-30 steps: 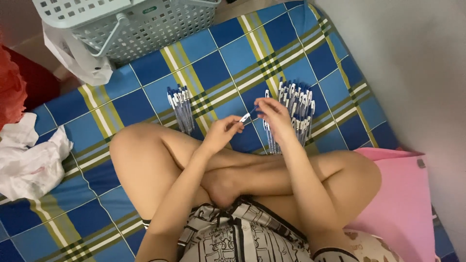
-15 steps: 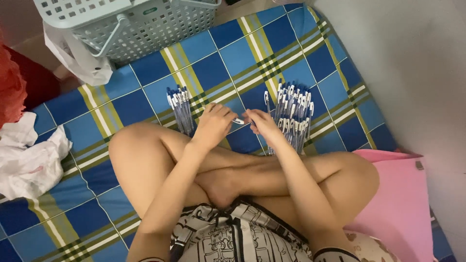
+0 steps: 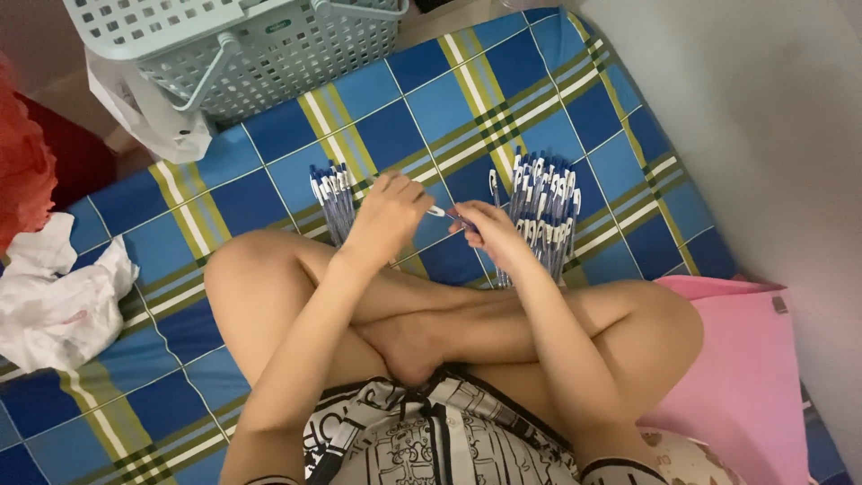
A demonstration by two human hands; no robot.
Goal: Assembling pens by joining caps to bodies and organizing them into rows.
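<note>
Head view | left hand and right hand: grips closed on one pen | white bag beside basket

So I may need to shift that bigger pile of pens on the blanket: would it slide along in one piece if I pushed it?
Probably not. The bigger pile of pens is loose, with no band visible, so it would likely scatter. The pens look slim and round, so some may roll, though the checked blanket seems soft enough to slow them. They look light, so a scoop should lift them easily.
</note>
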